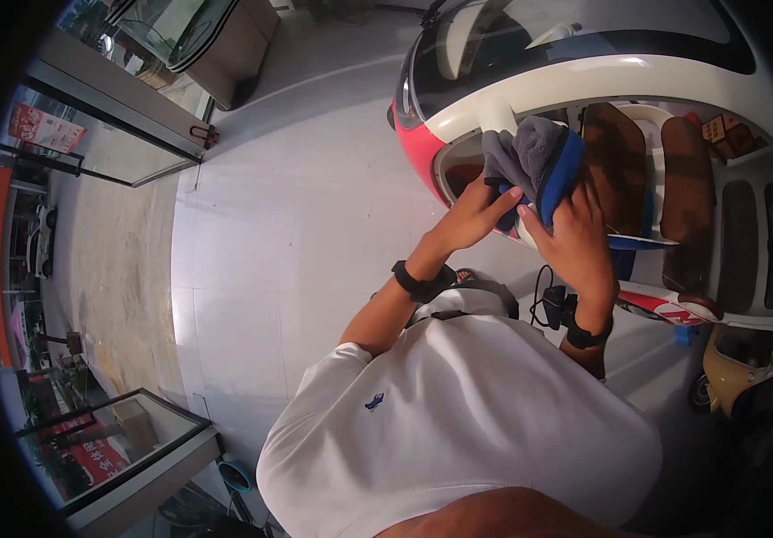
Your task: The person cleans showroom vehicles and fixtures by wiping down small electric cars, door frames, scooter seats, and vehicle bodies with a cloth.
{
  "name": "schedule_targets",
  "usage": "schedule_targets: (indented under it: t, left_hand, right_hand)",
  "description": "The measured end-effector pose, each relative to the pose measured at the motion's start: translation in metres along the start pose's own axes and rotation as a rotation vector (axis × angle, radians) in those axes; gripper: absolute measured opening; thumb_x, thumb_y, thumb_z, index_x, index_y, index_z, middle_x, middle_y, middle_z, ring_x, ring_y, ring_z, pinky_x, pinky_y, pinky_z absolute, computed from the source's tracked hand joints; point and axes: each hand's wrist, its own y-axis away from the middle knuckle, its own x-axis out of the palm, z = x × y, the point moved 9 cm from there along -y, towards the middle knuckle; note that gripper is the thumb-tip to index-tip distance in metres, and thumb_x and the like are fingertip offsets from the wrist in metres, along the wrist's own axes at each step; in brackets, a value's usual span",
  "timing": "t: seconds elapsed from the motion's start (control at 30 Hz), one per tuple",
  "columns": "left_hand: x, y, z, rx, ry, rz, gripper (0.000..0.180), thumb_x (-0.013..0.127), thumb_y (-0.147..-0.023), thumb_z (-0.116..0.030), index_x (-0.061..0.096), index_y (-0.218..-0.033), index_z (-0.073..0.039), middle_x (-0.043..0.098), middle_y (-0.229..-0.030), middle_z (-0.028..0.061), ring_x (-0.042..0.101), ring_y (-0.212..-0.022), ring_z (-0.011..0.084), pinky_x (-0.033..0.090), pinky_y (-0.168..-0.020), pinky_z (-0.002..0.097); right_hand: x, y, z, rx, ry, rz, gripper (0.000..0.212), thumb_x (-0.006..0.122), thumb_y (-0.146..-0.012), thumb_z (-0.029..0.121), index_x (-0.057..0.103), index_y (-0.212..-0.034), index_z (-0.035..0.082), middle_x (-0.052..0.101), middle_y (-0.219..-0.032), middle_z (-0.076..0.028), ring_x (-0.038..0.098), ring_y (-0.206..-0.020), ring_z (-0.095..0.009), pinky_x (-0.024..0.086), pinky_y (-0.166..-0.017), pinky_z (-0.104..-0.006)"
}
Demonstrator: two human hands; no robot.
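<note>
A grey and blue cloth (530, 157) is bunched up between my two hands, in front of the side opening of a small red and white vehicle (583, 76). My left hand (476, 215) grips the cloth's lower left part, its thumb pointing toward the other hand. My right hand (570, 238) holds the blue-edged right side, with its thumb near the left one. Some fingers of both hands are hidden by the cloth. Behind it, a brown seat (615, 161) shows inside the vehicle. Each wrist wears a black strap.
A second, yellowish small vehicle (745, 359) stands at the lower right. To the left, glass doors (126, 439) stand open onto a paved area outside. A glass-topped counter (225, 54) is at the upper left. A blue-rimmed bin (236, 475) sits near the lower door.
</note>
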Motion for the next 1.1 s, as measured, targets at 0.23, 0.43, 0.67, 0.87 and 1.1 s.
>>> schedule_targets:
  t: [0.23,0.43,0.67,0.87,1.1]
  left_hand:
    - [0.011,0.011,0.035,0.151,0.122,-0.013,0.039,0.047,-0.085,-0.009,0.038,-0.121,0.000,0.049,-0.116,0.0149,0.045,-0.107,0.0194,0.033,-0.092,0.0300]
    - [-0.005,-0.013,0.048,0.143,0.136,0.101,0.033,0.056,-0.080,-0.017,0.051,-0.106,0.001,0.061,-0.094,0.0126,0.054,-0.085,0.0135,0.043,-0.076,0.0280]
    - [-0.107,-0.061,0.098,0.107,-0.244,-0.096,0.023,0.051,-0.078,-0.005,0.050,-0.099,0.005,0.059,-0.090,0.0234,0.059,-0.087,0.0323,0.045,-0.073,0.0343]
    - [-0.154,-0.099,0.071,0.318,-0.541,0.083,0.040,0.057,-0.072,-0.002,0.047,-0.110,0.001,0.050,-0.109,0.0193,0.049,-0.101,0.0310,0.039,-0.087,0.0337]
    - [-0.116,-0.128,0.064,0.543,-0.431,0.201,0.051,0.059,-0.071,-0.018,0.045,-0.119,-0.004,0.042,-0.124,0.0199,0.037,-0.115,0.0385,0.031,-0.098,0.0390]
  right_hand:
    - [0.012,0.037,0.038,0.110,0.210,-0.299,0.035,0.062,-0.071,0.012,0.052,-0.100,-0.003,0.044,-0.111,-0.027,0.039,-0.109,-0.043,0.021,-0.101,-0.0507]
    - [0.050,0.007,0.036,0.229,0.288,-0.351,0.035,0.060,-0.068,0.006,0.051,-0.100,-0.004,0.039,-0.119,-0.025,0.031,-0.120,-0.038,0.016,-0.102,-0.0480]
    - [0.145,-0.066,-0.010,0.206,0.029,-0.386,0.045,0.052,-0.069,-0.001,0.042,-0.112,-0.008,0.037,-0.119,-0.030,0.029,-0.117,-0.046,0.021,-0.100,-0.0521]
    - [0.194,-0.126,-0.030,0.187,-0.164,-0.349,0.052,0.053,-0.066,-0.002,0.036,-0.115,-0.010,0.031,-0.120,-0.036,0.028,-0.113,-0.053,0.022,-0.100,-0.0531]
    - [0.173,-0.136,-0.043,0.305,0.148,-0.380,0.041,0.056,-0.064,-0.002,0.046,-0.103,-0.011,0.038,-0.114,-0.033,0.033,-0.111,-0.050,0.026,-0.099,-0.0519]
